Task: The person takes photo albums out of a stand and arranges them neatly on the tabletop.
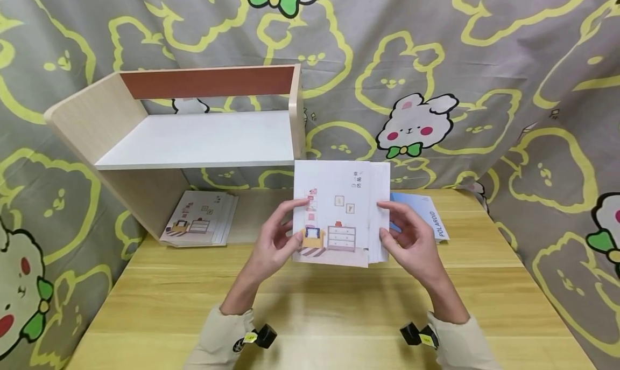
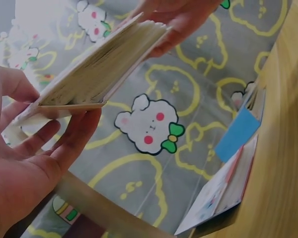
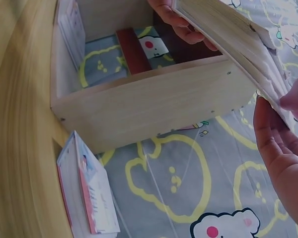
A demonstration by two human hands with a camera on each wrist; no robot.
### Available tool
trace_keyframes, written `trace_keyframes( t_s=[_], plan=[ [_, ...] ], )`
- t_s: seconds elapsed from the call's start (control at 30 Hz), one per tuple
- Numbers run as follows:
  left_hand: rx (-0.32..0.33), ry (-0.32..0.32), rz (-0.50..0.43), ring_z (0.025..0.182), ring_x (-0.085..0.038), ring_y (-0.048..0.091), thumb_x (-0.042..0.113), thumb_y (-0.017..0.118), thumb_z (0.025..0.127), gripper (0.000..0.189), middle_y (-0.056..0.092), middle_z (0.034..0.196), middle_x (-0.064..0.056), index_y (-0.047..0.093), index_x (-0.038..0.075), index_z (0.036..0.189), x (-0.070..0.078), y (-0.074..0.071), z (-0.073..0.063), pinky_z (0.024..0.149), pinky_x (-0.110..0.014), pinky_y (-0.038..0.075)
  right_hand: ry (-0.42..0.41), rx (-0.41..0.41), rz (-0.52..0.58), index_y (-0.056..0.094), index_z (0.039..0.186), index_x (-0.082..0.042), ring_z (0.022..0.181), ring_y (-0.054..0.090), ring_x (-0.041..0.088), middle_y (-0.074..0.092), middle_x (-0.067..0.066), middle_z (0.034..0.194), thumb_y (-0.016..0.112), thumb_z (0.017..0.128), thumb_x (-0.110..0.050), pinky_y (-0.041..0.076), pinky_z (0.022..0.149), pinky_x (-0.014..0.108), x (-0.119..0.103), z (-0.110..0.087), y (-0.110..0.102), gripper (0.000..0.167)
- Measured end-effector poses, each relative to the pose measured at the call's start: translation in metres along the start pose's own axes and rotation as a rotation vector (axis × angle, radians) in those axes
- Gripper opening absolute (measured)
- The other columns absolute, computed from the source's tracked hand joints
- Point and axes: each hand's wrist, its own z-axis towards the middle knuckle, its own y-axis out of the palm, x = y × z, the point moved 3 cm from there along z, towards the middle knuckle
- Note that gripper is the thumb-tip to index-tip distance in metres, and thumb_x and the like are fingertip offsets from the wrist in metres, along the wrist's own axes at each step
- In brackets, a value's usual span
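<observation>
Above the table, both hands hold a white book with a drawn chair, drawers and picture frames on its cover. My left hand pinches its left edge between thumb and fingers, and my right hand pinches the right edge. Its thick block of pages shows edge-on in the left wrist view. On the table, a similar white book lies under the shelf at the left. Partly hidden behind my right hand is a blue book lettered POLAROID.
A wooden desk shelf with a white board stands at the back left of the wood-grain table. In the right wrist view, a red-edged book sits on the table outside the shelf's side panel. A patterned curtain hangs behind.
</observation>
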Motion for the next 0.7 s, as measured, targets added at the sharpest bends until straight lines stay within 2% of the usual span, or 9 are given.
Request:
trace_keyframes(
  t_s=[0.2,0.5,0.7],
  plan=[
    [-0.021,-0.032,-0.034,0.104,-0.036,0.060,-0.016,0.050,0.094,0.063,0.043,0.146,-0.018,0.042,0.006,0.152,-0.004,0.008,0.001,0.066,-0.030,0.060,0.023,0.007,-0.040,0.055,0.138,0.007,0.108,0.064,0.022,0.055,0.017,0.132,0.057,0.088,0.024,0.059,0.079,0.025,0.003,-0.003,-0.006,0.053],
    [-0.022,-0.068,-0.066,0.110,-0.036,0.059,-0.017,0.049,0.093,0.062,0.042,0.148,-0.017,0.042,0.006,0.151,-0.012,0.019,0.003,0.075,-0.037,0.062,0.033,-0.013,-0.087,0.054,0.140,0.005,0.109,0.063,0.021,0.054,0.019,0.134,0.057,0.089,0.022,0.059,0.082,0.024,0.007,-0.008,-0.018,0.054],
    [-0.025,-0.076,-0.087,0.109,-0.037,0.057,-0.016,0.049,0.093,0.062,0.039,0.150,-0.015,0.043,0.006,0.150,-0.019,0.026,0.003,0.076,-0.036,0.062,0.047,-0.010,-0.120,0.056,0.138,0.004,0.105,0.064,0.020,0.056,0.018,0.131,0.059,0.088,0.022,0.059,0.080,0.024,0.009,-0.013,-0.025,0.053]
  ],
)
